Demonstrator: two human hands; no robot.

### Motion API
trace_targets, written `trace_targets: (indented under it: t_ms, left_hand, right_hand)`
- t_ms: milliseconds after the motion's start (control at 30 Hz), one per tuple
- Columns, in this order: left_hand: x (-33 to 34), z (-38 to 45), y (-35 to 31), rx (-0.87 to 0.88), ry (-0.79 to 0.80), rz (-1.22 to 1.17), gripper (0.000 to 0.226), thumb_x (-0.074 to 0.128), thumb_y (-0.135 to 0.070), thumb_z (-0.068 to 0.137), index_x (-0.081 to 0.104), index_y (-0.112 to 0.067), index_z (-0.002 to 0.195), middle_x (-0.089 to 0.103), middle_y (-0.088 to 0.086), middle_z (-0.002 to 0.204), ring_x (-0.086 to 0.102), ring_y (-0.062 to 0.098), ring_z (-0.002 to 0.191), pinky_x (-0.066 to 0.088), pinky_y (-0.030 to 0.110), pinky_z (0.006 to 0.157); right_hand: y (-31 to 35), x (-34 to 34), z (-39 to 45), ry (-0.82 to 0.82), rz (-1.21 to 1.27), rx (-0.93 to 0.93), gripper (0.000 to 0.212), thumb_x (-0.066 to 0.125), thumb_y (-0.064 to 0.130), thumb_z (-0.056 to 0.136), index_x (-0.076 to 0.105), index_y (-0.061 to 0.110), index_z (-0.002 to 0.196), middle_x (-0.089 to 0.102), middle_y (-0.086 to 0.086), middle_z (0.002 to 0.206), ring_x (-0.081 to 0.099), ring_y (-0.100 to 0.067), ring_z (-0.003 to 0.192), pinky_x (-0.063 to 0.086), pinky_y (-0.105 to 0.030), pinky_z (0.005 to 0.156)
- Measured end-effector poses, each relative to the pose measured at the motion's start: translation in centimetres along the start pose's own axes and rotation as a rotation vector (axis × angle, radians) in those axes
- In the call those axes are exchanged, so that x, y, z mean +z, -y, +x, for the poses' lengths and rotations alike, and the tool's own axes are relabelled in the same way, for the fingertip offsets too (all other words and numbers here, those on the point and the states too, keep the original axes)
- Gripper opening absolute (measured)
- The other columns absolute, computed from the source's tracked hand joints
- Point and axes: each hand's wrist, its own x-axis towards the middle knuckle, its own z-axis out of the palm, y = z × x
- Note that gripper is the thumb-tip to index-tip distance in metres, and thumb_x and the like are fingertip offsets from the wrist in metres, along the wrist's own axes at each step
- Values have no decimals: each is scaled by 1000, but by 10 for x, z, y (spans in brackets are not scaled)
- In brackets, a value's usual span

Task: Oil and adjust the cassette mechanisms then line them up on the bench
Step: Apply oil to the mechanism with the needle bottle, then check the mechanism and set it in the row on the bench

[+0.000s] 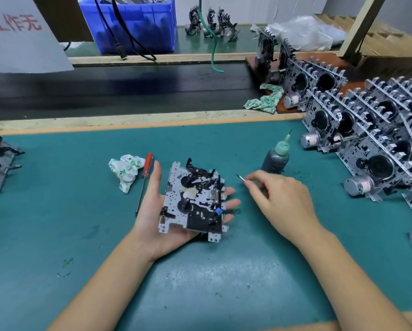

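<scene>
- The desk [224,278] is covered by a flat teal-green mat, matte and scuffed with pale specks, edged by a light wooden strip on the side far beyond the fingertips.
- A blue moulded-plastic crate [138,22] stands far off past the left fingers, with black cables draped over its front wall.
- Rows of finished cassette mechanisms [376,137], perforated silver metal plates with round black wheels and cylindrical steel motors, lean in tilted lines well to the outer side of the right fingers.
- The left hand [152,211] lies palm up, fingers [232,203] straight and spread, carrying a flat silver sheet-metal cassette mechanism [193,199] with black plastic parts and one small blue piece; the fingertips show past its right edge.
- The right hand [283,201] has its fingers curled, pinching a thin pointed metal tool [242,178] whose tip points toward the held mechanism, close to it but apart.
- A grey squeeze bottle of oil [275,158] with a pale green conical nozzle stands upright just beyond the right fingers.
- A crumpled white cloth with green print [126,170] lies just outside the left thumb.
- A slim screwdriver with a translucent red handle [144,181] lies between that cloth and the left thumb.
</scene>
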Motion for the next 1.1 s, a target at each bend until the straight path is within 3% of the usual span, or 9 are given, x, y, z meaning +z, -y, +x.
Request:
trace_targets:
  t_ms: [167,433,500,567,633,700,767,900,1100]
  left_hand:
    - [-7,-4,-6,-178,51,231,102,65,-81,57,59,-10,130,45,23,142,41,46,130,27,63,109]
    - [-8,-13,-20,-274,67,198,112,52,-87,59,52,-5,134,44,24,142,39,41,134,28,53,113]
    - [-5,-14,-22,-179,-54,353,110,44,-89,59,62,-2,124,55,22,132,50,36,126,42,46,105]
    - [1,-15,-18,39,-272,653,97,38,-86,64,72,-6,107,71,16,105,68,30,98,57,37,79]
    - [4,-21,-10,368,-566,1124,74,40,-79,71,70,-13,84,69,-3,63,64,15,58,49,32,55]
    - [6,-30,-3,494,-770,1681,64,35,-82,68,57,-22,64,57,-9,50,51,7,48,37,29,51]
    - [4,-42,7,440,-796,2004,66,31,-87,61,53,-25,61,54,-11,48,49,3,47,34,25,49]
    - [5,-57,21,603,-709,2126,64,44,-88,55,57,-26,63,48,-12,47,51,6,44,41,27,42]
    - [7,-45,32,705,-704,2270,62,46,-82,61,37,-21,57,48,-3,42,53,21,38,27,25,37]
  right_hand:
    - [-3,1,-5,66,77,-399,61,71,16,76,51,16,133,57,-1,113,47,-17,109,39,-31,93]
    - [-12,-5,-12,35,-63,-555,40,73,49,70,68,15,89,64,3,94,59,-22,98,33,-27,94]
    - [-17,-6,-19,14,-78,-517,46,70,57,69,67,13,84,64,2,89,60,-23,93,32,-26,93]
    - [-21,-7,-28,-6,-66,-461,50,59,60,70,66,12,81,64,1,85,62,-25,89,32,-26,91]
    - [-25,-5,-34,-10,-68,-427,53,55,62,72,65,11,81,62,0,84,60,-24,87,33,-26,88]
    - [-26,-3,-39,-12,-78,-407,53,54,63,75,63,11,82,60,0,84,58,-24,85,34,-27,83]
    - [-26,0,-41,-33,-91,-406,54,52,64,78,61,11,82,58,0,83,55,-22,84,34,-27,83]
    - [-25,4,-40,-75,-91,-450,57,47,65,80,61,10,79,57,0,80,51,-20,84,34,-28,86]
    - [-22,7,-42,-242,-98,-510,56,55,59,82,61,6,67,56,-2,66,56,-25,70,39,-33,83]
